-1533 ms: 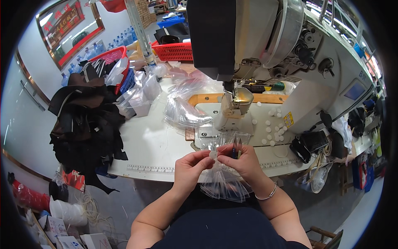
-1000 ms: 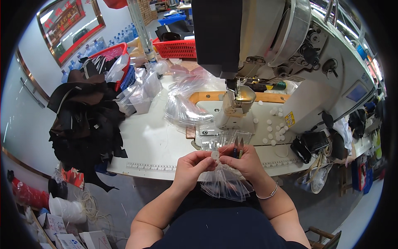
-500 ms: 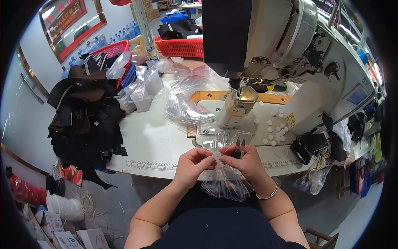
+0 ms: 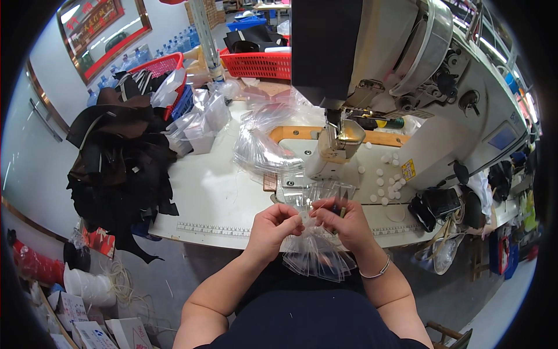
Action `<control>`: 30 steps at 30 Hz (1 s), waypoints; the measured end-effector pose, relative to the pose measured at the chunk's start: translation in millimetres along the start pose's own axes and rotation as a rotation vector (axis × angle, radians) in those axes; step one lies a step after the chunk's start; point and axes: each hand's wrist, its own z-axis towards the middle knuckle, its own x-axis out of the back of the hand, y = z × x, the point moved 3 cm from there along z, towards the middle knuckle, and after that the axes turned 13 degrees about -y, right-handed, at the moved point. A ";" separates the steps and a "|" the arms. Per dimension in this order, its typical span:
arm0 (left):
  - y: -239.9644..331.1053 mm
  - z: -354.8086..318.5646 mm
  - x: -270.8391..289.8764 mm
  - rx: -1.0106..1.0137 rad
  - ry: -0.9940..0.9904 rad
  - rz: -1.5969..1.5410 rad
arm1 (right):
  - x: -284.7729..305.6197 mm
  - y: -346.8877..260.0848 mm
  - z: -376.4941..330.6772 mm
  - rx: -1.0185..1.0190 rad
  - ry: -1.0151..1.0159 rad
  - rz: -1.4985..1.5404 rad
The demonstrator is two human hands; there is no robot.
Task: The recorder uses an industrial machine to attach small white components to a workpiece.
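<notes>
My left hand (image 4: 272, 230) pinches a bunch of clear plastic strips (image 4: 318, 257) at its narrow middle, where a small whitish disc (image 4: 304, 217) shows at the fingertips. The strips fan out above and below the pinch, in front of the sewing machine (image 4: 337, 152). Close to the disc on the other side is my right hand (image 4: 350, 227), its fingers curled around small thread snips (image 4: 342, 202). The blades point up and are blurred. Whether the right fingertips also pinch a strip or thread is too small to tell.
More clear strips (image 4: 261, 142) lie on the white table (image 4: 203, 192) left of the machine. Several white discs (image 4: 381, 181) are scattered at its right. Black fabric pieces (image 4: 119, 157) hang over the left edge. Red baskets (image 4: 256, 65) stand behind.
My right thumb and fingers have shifted up and slightly away from the disc, and the snips have turned in the hand. The left hand keeps its pinch. The view has shifted slightly.
</notes>
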 end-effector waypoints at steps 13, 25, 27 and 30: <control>26.8 31.0 -33.9 -0.190 -0.092 0.198 | 34.9 -62.7 -5.5 1.013 0.497 -1.456; 23.4 50.8 -32.2 -0.130 0.031 -0.039 | 48.5 -62.7 -0.1 0.721 0.514 -0.804; 22.3 48.9 -33.1 -0.144 0.027 0.033 | 41.7 -45.2 3.4 0.395 0.229 -0.524; 16.2 45.5 -34.1 -0.154 0.061 0.090 | 29.4 -40.3 5.5 0.231 0.136 -0.539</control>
